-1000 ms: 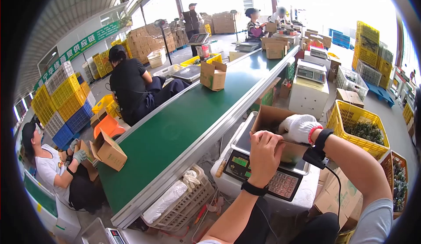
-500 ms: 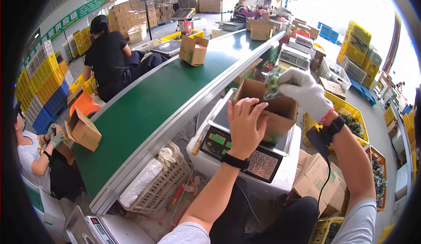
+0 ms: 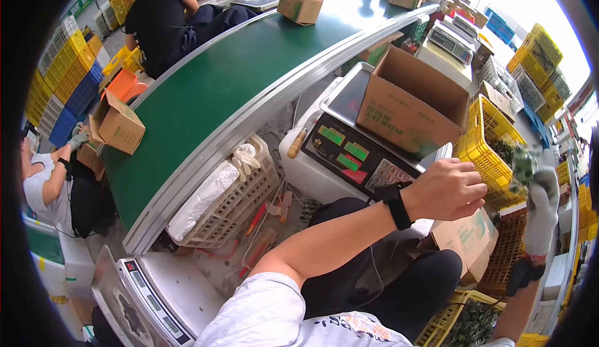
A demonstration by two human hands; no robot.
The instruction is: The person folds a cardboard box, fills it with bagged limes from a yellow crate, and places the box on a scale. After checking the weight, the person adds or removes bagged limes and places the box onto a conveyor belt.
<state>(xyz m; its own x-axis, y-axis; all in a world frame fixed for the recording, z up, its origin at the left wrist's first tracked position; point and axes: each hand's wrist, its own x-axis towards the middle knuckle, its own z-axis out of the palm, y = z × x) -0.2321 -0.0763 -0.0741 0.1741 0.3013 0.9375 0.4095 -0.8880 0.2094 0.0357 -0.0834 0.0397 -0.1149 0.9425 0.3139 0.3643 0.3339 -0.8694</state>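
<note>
My left hand (image 3: 448, 189), bare with a black band at the wrist, is in front of the scale's right side with its fingers curled in. Nothing shows in it. Off to the right, my right hand (image 3: 541, 207) wears a white glove and is closed on a small clear bag with green contents (image 3: 523, 167), slightly blurred. An open cardboard box (image 3: 405, 107) rests on the pan of a digital scale (image 3: 352, 154) with lit green displays. No contents are visible inside the box from this angle.
Left of the scale runs a green conveyor belt (image 3: 212, 104) carrying cardboard boxes. A yellow crate (image 3: 483, 132) stands right of the scale, another crate (image 3: 437, 322) near my knee. A white basket (image 3: 234, 203) sits below the belt. Two people work across the belt.
My right hand has swung from above the box out to the right, still gripping the bag. My left hand has left the box and curled its fingers. The view has turned and tilted down.
</note>
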